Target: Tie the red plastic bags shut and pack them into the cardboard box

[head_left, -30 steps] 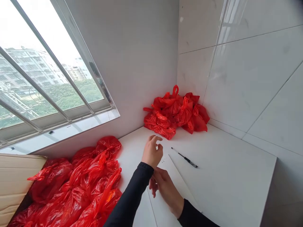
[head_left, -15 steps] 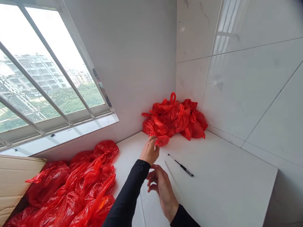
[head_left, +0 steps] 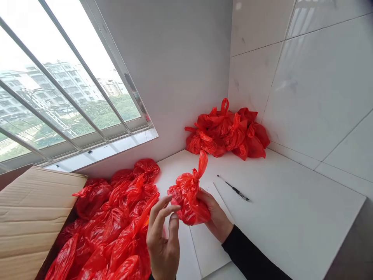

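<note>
From where I stand, daylight enters by the barred window [head_left: 68, 97], the sky [head_left: 72, 23] burnt white. Glare streaks the glossy wall tiles [head_left: 320, 85]; highlights fleck the red bags [head_left: 113, 223]. View stretched toward its edges, upper-right corner dark.

Shiny red plastic bag [head_left: 190, 202], crumpled, knotted, one loop sticking up, held above the white table [head_left: 285, 198]

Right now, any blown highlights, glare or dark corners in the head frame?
Head view: sky near-white, detail lost, through the window; head view: pale streaked reflections on the tiled wall, top right; head view: small highlights on the red bag in the right hand; head view: extreme top-right corner goes dark.
</note>
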Demonstrator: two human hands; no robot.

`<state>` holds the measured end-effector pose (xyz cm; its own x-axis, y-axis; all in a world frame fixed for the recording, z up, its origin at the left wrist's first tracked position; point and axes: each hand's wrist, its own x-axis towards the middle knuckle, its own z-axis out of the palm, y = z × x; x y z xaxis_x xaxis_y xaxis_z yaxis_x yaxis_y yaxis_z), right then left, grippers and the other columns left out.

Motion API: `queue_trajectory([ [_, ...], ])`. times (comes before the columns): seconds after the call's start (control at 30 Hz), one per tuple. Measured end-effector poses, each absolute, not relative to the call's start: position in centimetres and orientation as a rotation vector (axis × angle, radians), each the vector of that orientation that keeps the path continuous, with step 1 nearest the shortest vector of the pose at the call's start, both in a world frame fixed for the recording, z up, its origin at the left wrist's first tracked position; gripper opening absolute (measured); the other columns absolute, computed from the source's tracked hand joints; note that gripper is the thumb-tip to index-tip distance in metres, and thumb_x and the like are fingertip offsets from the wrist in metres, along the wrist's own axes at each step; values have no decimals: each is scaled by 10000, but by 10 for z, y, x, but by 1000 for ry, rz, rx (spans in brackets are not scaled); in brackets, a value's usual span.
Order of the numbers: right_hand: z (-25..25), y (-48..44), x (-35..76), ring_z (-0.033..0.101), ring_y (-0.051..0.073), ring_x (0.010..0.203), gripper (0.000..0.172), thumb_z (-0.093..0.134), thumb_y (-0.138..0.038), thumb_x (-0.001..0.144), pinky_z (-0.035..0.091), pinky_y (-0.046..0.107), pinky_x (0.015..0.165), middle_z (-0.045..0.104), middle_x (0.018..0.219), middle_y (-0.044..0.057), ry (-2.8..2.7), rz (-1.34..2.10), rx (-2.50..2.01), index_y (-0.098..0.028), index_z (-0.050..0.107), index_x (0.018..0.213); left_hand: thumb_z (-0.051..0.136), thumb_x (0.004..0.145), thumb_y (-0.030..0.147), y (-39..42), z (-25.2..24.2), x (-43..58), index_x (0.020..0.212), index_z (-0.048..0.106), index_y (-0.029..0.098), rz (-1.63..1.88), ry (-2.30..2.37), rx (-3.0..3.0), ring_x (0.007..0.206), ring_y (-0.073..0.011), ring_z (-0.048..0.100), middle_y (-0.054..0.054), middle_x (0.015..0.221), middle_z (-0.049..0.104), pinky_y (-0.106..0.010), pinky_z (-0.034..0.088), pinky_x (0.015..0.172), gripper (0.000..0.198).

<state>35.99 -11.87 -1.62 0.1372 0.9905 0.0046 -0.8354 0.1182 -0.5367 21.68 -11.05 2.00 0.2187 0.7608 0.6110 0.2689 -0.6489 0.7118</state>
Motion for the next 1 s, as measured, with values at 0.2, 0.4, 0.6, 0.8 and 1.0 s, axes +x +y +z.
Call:
queue_trajectory([
  [0.2, -16, -124, 348, 650, 194, 834, 233, 652, -398, 945, 512, 316, 802, 718, 973, 54, -552, 1422, -474, -189, 706, 1032, 642, 899, 556, -121, -30, 211, 1352, 602, 284, 1097, 935, 887, 1281, -309, 595, -101, 1388, 625, -444, 527, 1036, 531],
  [0.4, -16, -136, 338, 653, 206, 870, 226, 647, -418, 938, 495, 285, 744, 713, 966, 28, -737, 1324, -729, -219, 698, 1033, 883, 683, 493, -121, -41, 202, 1204, 694, 252, 1140, 856, 613, 1201, -276, 654, -62, 1282, 703, -353, 558, 976, 604],
  [0.6, -8, -142, 347, 633, 262, 1067, 440, 658, -483, 919, 491, 381, 940, 689, 1149, 71, -943, 1284, -810, -249, 629, 1290, 866, 703, 490, -120, -50, 192, 1187, 683, 214, 1176, 908, 744, 1141, -270, 684, -85, 1242, 721, -366, 532, 985, 586],
  [0.8, -15, -142, 348, 638, 240, 1030, 379, 771, -462, 842, 487, 358, 939, 686, 1152, 66, -1105, 1252, -897, -227, 688, 1126, 935, 605, 317, -118, -54, 192, 1064, 708, 182, 1184, 932, 787, 1186, -294, 655, -88, 1203, 737, -365, 485, 1046, 530],
  [1.0, -32, -136, 348, 626, 196, 856, 251, 687, -472, 914, 482, 296, 777, 710, 965, 23, -802, 1213, -952, -224, 680, 959, 823, 747, 373, -122, -45, 194, 1127, 713, 179, 1198, 858, 715, 1116, -283, 686, -92, 1133, 752, -390, 520, 1003, 441],
])
